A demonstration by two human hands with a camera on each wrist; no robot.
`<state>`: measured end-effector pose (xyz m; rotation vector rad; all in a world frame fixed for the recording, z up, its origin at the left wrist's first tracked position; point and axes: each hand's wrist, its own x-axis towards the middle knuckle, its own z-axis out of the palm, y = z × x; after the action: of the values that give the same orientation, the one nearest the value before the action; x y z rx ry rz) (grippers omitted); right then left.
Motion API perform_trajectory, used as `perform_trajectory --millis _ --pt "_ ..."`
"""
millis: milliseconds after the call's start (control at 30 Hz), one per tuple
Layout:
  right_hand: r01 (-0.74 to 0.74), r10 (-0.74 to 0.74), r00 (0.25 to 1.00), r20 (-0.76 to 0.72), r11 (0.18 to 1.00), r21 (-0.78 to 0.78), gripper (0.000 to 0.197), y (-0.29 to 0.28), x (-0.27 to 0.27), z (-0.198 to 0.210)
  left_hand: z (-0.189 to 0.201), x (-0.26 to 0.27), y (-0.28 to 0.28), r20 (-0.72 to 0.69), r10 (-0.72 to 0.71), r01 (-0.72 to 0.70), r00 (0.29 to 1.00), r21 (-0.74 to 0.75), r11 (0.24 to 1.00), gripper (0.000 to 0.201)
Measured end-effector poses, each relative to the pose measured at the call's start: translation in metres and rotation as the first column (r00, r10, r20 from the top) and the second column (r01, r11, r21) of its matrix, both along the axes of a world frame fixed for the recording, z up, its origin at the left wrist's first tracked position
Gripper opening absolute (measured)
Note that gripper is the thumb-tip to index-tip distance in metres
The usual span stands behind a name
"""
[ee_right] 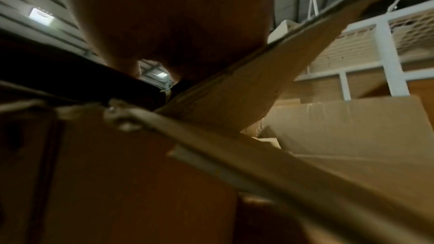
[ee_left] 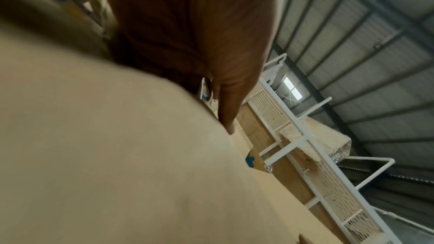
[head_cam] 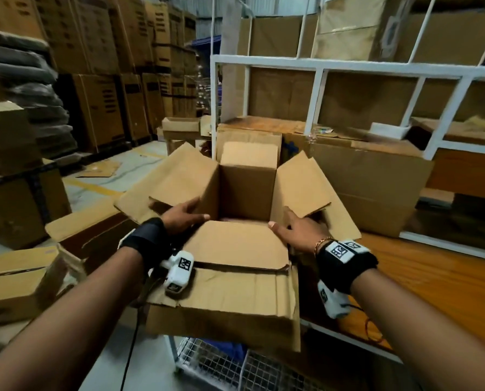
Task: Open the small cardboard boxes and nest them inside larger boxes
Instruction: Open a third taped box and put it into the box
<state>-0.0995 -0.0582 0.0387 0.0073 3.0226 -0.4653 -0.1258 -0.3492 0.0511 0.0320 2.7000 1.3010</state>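
Between both forearms, centre of head view, sits an open cardboard box [head_cam: 247,193] w/ all four flaps up or out. It rests inside/on top of a bigger box [head_cam: 224,309] whose creased front wall faces the person; can't tell how deep it's seated.

Left hand [head_cam: 183,217]: fingers straight, laid flat along the left wall & flap of the open box, thumb pointing at the near flap [head_cam: 235,244]. Grip spread, not curled round anything. Left wrist view shows one straight finger [ee_left: 229,110] lying against pale cardboard.

Right hand [head_cam: 297,228]: thumb on the near flap's right corner, fingers reaching under the right flap [head_cam: 303,184]. Looks like it pinches that corner, thumb on top, fingers below. Right wrist view is dark, palm close above the flap edge.

Bigger box stands on a wire cart [head_cam: 235,365]. White rack [head_cam: 314,69] w/ wood shelves behind & right, more boxes on it. Stacked cartons [head_cam: 100,52] back left.
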Motion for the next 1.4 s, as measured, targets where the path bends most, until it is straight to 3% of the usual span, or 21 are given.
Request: perform_trajectory --millis 200,267,333,400,433,500,567,667,767,833,1033,1267,1400 --pt "0.010 -0.009 1.000 -0.020 0.998 0.070 0.085 0.010 -0.006 0.004 0.011 0.001 -0.005 0.119 -0.022 0.032 0.993 -0.082 0.996 0.084" --pt "0.057 -0.046 0.993 -0.113 0.994 0.090 0.087 0.023 -0.008 0.011 0.022 0.007 -0.007 0.173 0.003 0.033 0.985 -0.207 0.978 0.080" --pt "0.144 -0.116 0.972 -0.204 0.982 0.125 0.088 0.037 -0.008 0.018 0.037 0.013 -0.006 0.103 0.053 0.005 0.993 -0.498 0.867 0.061" --pt "0.209 -0.161 0.958 -0.239 0.959 0.190 0.088 0.042 -0.005 0.023 0.051 0.018 0.002 -0.058 0.037 -0.068 0.998 -0.734 0.676 0.056" --pt "0.229 -0.169 0.954 -0.249 0.945 0.235 0.087 0.042 -0.003 0.023 0.055 0.018 0.007 -0.112 -0.010 -0.080 0.994 -0.768 0.635 0.056" --pt "0.266 -0.171 0.939 -0.298 0.911 0.315 0.081 0.038 0.002 0.026 0.055 0.013 0.018 -0.112 -0.148 0.007 0.983 -0.774 0.633 0.063" --pt "0.286 -0.116 0.918 -0.379 0.856 0.431 0.073 0.032 0.007 0.028 0.047 0.015 0.028 -0.001 -0.256 0.158 0.967 -0.786 0.598 0.068" --pt "0.175 0.046 0.934 -0.355 0.805 0.566 0.061 0.026 0.009 0.021 0.022 0.010 0.028 0.150 -0.224 0.250 0.963 -0.811 0.529 0.080" --pt "0.070 -0.034 0.993 -0.116 0.944 0.323 0.086 0.029 0.006 -0.002 -0.002 0.008 0.022 0.147 -0.157 0.211 0.977 -0.794 0.570 0.096" --pt "0.058 -0.052 0.998 -0.039 0.984 0.170 0.091 0.034 0.007 -0.017 -0.009 0.013 0.023 0.104 -0.153 0.177 0.983 -0.767 0.616 0.100" --pt "0.037 -0.025 0.996 -0.085 0.988 0.152 0.084 0.044 0.015 -0.022 0.003 0.021 0.024 0.101 -0.138 0.168 0.985 -0.722 0.671 0.091" --pt "0.039 0.012 0.966 -0.260 0.981 0.192 0.076 0.065 0.031 0.010 0.029 0.033 0.047 -0.123 -0.140 0.008 0.982 -0.722 0.692 0.080" --pt "0.063 -0.017 0.938 -0.345 0.991 0.121 0.075 0.095 0.043 0.030 0.061 0.053 0.093 -0.181 -0.223 0.031 0.958 -0.706 0.708 0.082"
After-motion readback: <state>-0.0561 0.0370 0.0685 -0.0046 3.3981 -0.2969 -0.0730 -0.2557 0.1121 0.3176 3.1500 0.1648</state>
